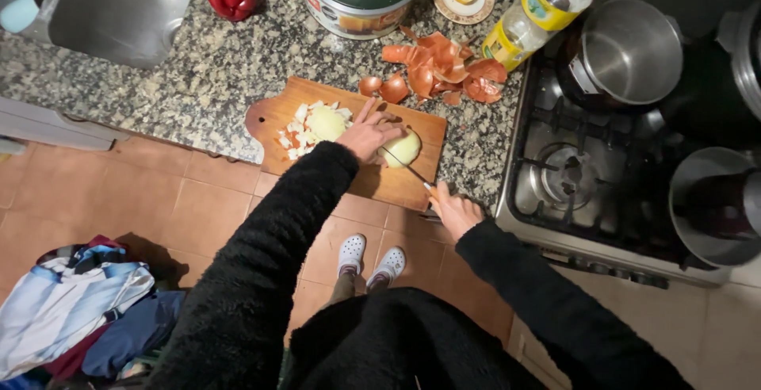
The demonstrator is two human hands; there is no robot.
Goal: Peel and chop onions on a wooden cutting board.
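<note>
Long fuzzy black fleece sleeves covering both arms to the wrists, matching black fleece body of the garment, bare left hand [366, 132], bare right hand [456, 212], white perforated clog shoes [370, 259], grey-brown trouser legs above them

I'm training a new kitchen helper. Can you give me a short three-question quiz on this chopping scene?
1. True or false: the left hand steadies the pale peeled onion half on the brown wooden cutting board.
2. What does the right hand hold? A) thin-bladed knife B) spoon C) bottle
3. Where do the orange onion skins lie?

Key:
1. True
2. A
3. On the speckled granite counter, beyond the board, beside the yellow-labelled clear plastic oil bottle.
</note>
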